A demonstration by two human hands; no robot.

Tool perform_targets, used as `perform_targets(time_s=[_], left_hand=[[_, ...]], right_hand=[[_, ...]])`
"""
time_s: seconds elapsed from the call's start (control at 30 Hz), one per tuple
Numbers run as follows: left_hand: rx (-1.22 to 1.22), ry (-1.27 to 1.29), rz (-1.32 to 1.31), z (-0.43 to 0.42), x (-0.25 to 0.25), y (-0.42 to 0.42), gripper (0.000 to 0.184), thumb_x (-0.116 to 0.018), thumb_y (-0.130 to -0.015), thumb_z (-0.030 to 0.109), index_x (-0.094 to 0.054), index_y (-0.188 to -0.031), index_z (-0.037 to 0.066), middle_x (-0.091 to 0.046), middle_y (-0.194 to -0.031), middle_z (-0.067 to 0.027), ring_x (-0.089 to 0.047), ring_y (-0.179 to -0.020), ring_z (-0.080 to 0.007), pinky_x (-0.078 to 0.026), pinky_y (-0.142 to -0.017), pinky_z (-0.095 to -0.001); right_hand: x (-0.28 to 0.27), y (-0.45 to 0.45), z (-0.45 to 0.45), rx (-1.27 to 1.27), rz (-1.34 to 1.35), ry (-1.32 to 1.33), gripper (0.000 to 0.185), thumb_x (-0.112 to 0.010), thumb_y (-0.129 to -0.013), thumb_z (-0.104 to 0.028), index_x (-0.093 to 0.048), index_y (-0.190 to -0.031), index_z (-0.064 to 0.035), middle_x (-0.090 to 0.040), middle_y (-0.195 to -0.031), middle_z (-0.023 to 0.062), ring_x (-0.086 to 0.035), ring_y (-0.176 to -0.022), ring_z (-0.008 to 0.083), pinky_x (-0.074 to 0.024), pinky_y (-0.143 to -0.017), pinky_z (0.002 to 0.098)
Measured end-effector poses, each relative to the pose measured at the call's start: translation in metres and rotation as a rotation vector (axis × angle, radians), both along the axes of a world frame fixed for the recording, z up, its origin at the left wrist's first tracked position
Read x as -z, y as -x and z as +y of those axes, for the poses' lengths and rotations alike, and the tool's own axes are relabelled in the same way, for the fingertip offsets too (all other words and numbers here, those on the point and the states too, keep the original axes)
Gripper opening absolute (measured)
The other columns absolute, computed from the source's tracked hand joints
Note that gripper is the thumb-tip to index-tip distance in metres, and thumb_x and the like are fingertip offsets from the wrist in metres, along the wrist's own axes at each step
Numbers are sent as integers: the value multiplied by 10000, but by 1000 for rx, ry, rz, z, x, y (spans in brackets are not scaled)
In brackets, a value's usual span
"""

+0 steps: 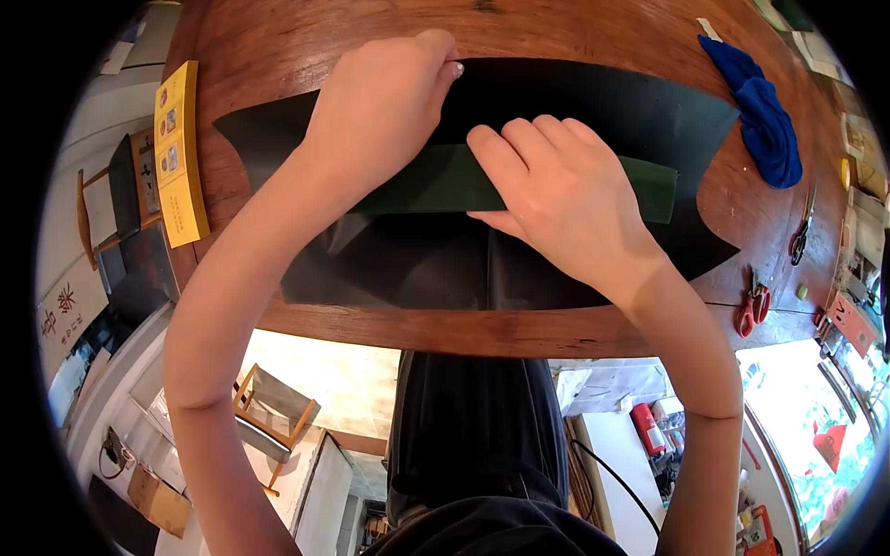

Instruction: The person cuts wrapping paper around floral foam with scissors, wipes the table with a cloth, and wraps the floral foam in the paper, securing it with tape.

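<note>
Green strip (426, 185), one, in right hand (561, 190), one black sheet (593, 102) beneath; left hand (385, 107) apart, grip unclear.

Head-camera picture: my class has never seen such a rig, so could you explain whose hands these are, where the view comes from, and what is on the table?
There is no robot here. A person works with bare hands, and one camera worn on their head looks forward and down, so the legs show below the table.

A large black sheet lies on the table, with a dark green strip across it. The right hand grips the strip. The left hand is closed at the sheet's far edge; whether it holds anything is unclear.

To the left is a yellow printed item; to the right are a blue cloth and red-handled scissors.
</note>
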State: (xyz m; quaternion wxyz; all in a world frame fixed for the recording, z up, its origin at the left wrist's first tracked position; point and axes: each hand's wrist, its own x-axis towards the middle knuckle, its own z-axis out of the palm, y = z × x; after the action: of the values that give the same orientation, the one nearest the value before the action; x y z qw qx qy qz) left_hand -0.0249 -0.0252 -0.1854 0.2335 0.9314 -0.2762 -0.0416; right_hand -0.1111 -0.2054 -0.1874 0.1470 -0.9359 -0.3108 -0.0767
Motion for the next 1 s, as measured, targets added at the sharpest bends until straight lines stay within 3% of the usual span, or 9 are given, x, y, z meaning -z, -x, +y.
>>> perform_targets(time_s=[0.6, 1.0], left_hand=[[9, 52, -8, 3, 6, 0, 95, -629, -910, 126, -614, -918, 33, -627, -717, -146, -610, -664, -331, -466, -600, -400], [-12, 49, 84, 3, 3, -1, 108, -619, -926, 144, -635, -957, 43, -627, -726, -142, -605, -650, -297, -466, -604, -381]], right_hand=[[-1, 3, -1, -15, 25, -20, 530, -825, -632, -317, -606, -1043, -64, -545, -788, 4, -541, -731, 156, -429, -685, 280], [-23, 10, -40, 58, 170, 53, 746, -832, -610, -348, -564, -1241, -55, -581, -964, 67, -563, -918, 234, -445, -832, 352]])
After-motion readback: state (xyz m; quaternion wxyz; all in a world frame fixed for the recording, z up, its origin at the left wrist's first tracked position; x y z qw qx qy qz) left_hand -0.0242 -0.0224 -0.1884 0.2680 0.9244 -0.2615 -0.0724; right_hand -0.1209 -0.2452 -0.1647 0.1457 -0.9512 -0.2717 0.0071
